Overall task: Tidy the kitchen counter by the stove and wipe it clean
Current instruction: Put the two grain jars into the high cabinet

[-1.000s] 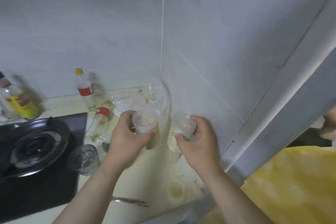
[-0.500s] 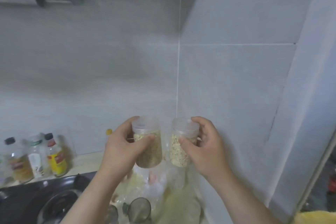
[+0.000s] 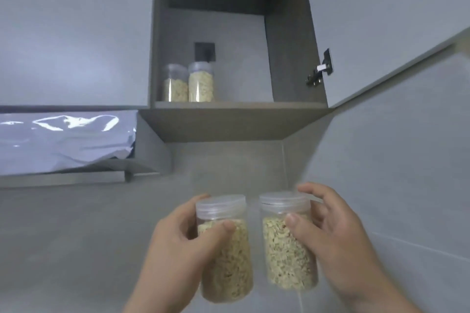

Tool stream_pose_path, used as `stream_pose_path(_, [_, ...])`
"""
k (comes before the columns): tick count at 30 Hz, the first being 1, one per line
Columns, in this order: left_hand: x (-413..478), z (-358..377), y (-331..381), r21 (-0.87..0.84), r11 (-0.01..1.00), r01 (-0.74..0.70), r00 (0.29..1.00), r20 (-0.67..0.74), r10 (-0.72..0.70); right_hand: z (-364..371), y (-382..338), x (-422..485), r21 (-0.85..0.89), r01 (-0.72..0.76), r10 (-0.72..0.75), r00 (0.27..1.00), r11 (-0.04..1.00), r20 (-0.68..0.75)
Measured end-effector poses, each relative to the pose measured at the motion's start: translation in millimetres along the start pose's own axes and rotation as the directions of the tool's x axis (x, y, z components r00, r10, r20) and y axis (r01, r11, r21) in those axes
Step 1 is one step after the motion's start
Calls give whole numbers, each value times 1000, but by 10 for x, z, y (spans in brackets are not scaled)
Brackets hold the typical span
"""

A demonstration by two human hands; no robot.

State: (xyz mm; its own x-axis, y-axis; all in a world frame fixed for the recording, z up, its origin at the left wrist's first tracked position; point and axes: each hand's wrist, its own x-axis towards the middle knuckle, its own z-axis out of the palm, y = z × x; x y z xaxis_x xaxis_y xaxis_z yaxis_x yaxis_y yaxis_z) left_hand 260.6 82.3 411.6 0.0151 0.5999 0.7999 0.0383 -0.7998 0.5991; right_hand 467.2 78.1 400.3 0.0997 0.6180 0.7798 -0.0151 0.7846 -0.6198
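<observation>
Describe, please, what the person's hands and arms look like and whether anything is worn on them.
The left hand and right hand are bare: no gloves, rings or watch show. The visible nails are short and unpainted. The wrists are bare; no sleeve is in view.

The left hand [image 3: 178, 244] shows at seven o'clock, the right hand [image 3: 338, 241] at five — both bare. Thumbnails [image 3: 292, 218] are short and plain; forearms [image 3: 376, 295] bare to the frame's edge.

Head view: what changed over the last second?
The left jar and right jar rose from counter level toward the open cabinet, where two stored jars stand. The view tilted up; stove and bottles left the picture. Unchanged: left hand grips the left jar, right hand the right jar, lids on.
</observation>
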Motion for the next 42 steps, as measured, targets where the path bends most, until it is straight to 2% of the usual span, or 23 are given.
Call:
stream_pose_path(4, [426, -130, 227, 47, 991, -124, 992, 35, 122, 125, -217, 392, -10, 89, -88, 995, 996, 53])
stream_pose_path(7, [730, -186, 400, 87, 984, -155, 988, 17, 154, 159, -316, 724, -23, 146, -145, 988, 989, 61])
stream_pose_path(11, [1162, -121, 546, 127, 981, -148, 988, -17, 152, 154, -445, 1207, -66, 201, -200, 979, 977, 30])
stream_pose_path(15, [1547, -19, 669, 89, 986, -141, 987, -61, 146, 127, -586, 1655, -120, 267, -267, 964, 956, 15])
stream_pose_path(18, [1829, 54, 793, 144, 971, -191, 967, -140, 211, 122, -736, 1965, -117, 323, -327, 945, 939, -13])
stream_pose_path(24, [2325, 234, 1033, 276, 926, -258, 924, -210, 320, 240, -996, 2493, -157, 413, -431, 897, 897, -101])
stream_pose_path(28, [2554, 355, 972, 457, 851, -258, 874, -266, 408, 203, -1011, 2787, -222, 418, -446, 889, 881, -98])
stream_pose_path(32, [2629, 451, 858, 481, 847, -228, 886, -258, 385, 179, -831, 2996, -280, 357, -395, 914, 891, -93])
stream_pose_path(36, [2665, 500, 753, 620, 753, -221, 871, -221, 438, 184, -675, 3049, -367, 320, -368, 927, 873, -67])
stream_pose_path(39, [2705, 533, 684, 697, 678, -234, 849, -193, 491, 182, -628, 3086, -350, 288, -327, 944, 891, -55])
stream_pose_path(42, [2747, 557, 630, 795, 556, -242, 806, -155, 572, 166, -602, 3113, -346, 283, -306, 952, 895, -14])
